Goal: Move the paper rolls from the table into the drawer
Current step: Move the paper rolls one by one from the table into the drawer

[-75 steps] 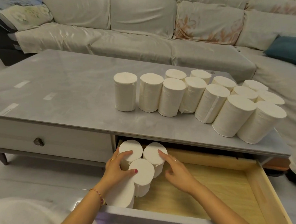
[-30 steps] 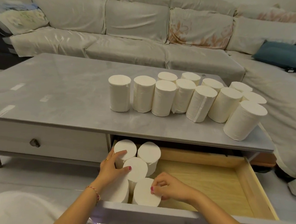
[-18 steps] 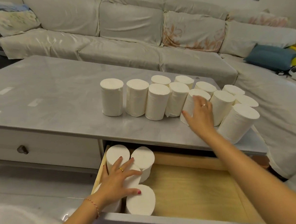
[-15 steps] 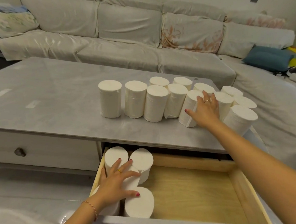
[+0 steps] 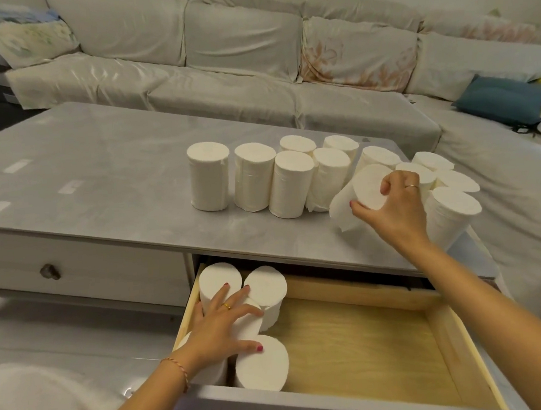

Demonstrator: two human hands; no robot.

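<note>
Several white paper rolls (image 5: 209,177) stand in a cluster on the grey table (image 5: 100,172). My right hand (image 5: 394,209) grips one roll (image 5: 353,200) at the cluster's near right, tilted toward me. Below the table edge the wooden drawer (image 5: 362,339) is pulled out. Several rolls (image 5: 265,288) stand upright in its left end. My left hand (image 5: 221,328) lies flat on top of them with its fingers spread, holding nothing.
A second drawer with a dark knob (image 5: 49,271) stays closed at the left. A covered sofa (image 5: 220,57) runs behind and to the right of the table, with a blue cushion (image 5: 502,99) on it. The drawer's right part shows bare wood.
My right hand left the drawer after setting a roll there, reached up to the table and closed on a roll, which now tilts. My left hand stayed on the drawer rolls.
</note>
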